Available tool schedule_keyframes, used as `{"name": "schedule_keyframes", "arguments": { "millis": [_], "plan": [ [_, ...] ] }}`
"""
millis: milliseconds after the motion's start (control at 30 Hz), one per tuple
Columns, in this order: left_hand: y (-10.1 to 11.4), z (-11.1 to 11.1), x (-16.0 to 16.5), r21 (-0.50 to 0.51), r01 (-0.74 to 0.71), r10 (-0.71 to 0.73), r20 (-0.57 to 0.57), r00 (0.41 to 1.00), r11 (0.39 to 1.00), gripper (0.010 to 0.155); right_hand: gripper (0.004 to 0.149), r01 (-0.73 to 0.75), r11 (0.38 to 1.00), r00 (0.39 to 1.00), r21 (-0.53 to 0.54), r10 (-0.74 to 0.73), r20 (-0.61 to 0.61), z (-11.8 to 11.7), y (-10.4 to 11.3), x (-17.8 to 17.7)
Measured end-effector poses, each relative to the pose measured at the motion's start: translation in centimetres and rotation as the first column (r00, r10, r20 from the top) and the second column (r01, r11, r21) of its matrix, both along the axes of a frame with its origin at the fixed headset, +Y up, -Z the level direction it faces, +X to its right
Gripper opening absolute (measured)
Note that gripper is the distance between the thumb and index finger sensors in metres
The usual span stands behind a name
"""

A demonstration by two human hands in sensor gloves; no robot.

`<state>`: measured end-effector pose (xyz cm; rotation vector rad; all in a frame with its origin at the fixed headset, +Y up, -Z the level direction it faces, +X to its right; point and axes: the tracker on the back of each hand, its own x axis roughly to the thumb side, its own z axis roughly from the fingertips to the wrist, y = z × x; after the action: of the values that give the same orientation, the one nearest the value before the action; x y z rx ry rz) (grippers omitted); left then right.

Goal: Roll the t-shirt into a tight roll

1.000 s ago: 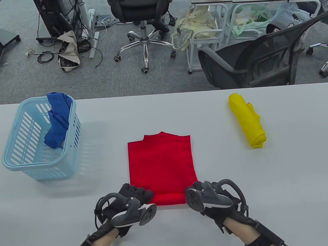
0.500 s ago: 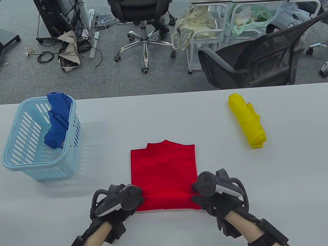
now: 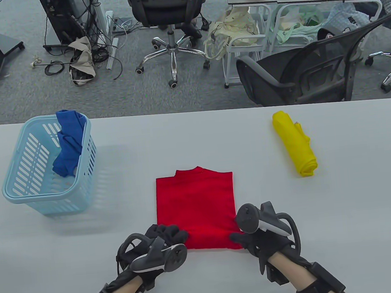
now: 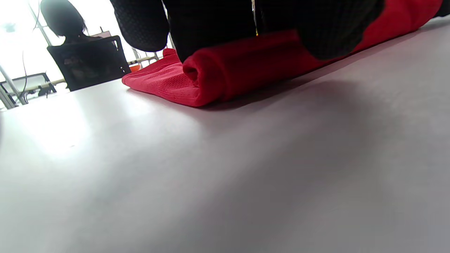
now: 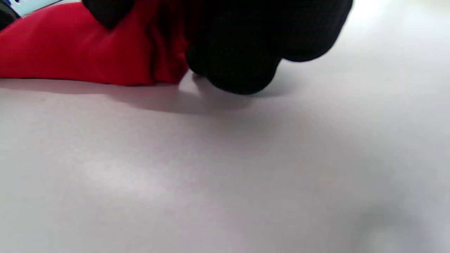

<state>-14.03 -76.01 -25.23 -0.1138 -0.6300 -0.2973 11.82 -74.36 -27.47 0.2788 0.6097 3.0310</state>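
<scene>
The red t-shirt [image 3: 196, 205] lies folded into a narrow rectangle at the lower centre of the table view, collar toward the far side, its near edge turned over into a low roll — the left wrist view shows that roll's open end [image 4: 197, 75] as a curl of cloth resting on the table [image 3: 341, 191]. The left hand [image 3: 163, 241] sits on the roll's left end with its fingers [image 4: 211, 24] curled down over the cloth, gripping it. The right hand [image 3: 256, 240] is at the roll's right corner, its fingers [image 5: 246, 52] bunched and curled round the red edge, their tips touching the tabletop. Bare table lies beyond the collar up to the far edge. A light blue basket [image 3: 24, 194] holding a blue cloth [image 3: 67, 145] stands well apart at the left; a yellow rolled shirt [image 3: 295, 143] lies well apart at the right.
</scene>
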Motion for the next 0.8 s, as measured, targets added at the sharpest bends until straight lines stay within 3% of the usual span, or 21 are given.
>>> {"name": "schedule_keyframes", "arguments": {
  "millis": [100,167,267,333,400,500,633,733,800],
  "plan": [
    [-0.1,-0.1,0.0,-0.023,-0.032,0.031,-0.012,0.999,0.999,0.065,0.067,-0.187,0.961,0.982,0.204,0.188,0.015,1.0,1.7,-0.8],
    [-0.1,-0.1,-0.1,-0.016,-0.025,0.025,-0.009,1.000,1.000,0.067,0.060,-0.183,0.939,0.973,0.290,0.216,-0.086,1.8,2.6,-1.6],
    [-0.3,-0.3,-0.2,-0.026,-0.028,0.028,-0.020,0.999,0.999,0.069,0.059,-0.011,0.989,0.947,0.145,0.056,-0.315,2.8,1.8,-3.3],
    [-0.5,-0.5,-0.2,0.000,0.007,-0.007,-0.046,0.999,1.000,0.068,0.069,-0.097,0.993,0.929,0.070,0.116,-0.351,3.4,-0.3,-4.6],
    [-0.4,-0.6,-0.3,0.037,0.052,-0.050,-0.054,0.997,0.998,0.067,0.078,-0.230,0.960,0.898,0.161,0.273,-0.344,3.6,-1.4,-5.2],
    [-0.5,-0.8,-0.4,0.050,0.068,-0.065,-0.061,0.996,0.996,0.063,0.068,-0.236,0.948,0.901,0.214,0.296,-0.316,3.2,-1.1,-5.5],
    [0.4,-1.3,-0.8,0.030,-0.017,0.019,-0.068,0.998,0.999,0.052,0.057,-0.151,0.975,0.937,0.163,0.194,-0.291,2.1,-0.4,-4.9],
    [0.8,-1.8,-1.8,-0.088,-0.168,0.157,-0.116,0.981,0.982,0.051,0.056,-0.004,1.000,0.961,0.015,0.008,-0.277,1.2,0.0,-3.6],
    [1.0,-2.4,-2.9,-0.203,-0.302,0.268,-0.179,0.947,0.932,0.050,0.055,0.155,0.979,0.955,-0.129,-0.182,-0.235,0.7,0.0,-2.3]
  ]
}}
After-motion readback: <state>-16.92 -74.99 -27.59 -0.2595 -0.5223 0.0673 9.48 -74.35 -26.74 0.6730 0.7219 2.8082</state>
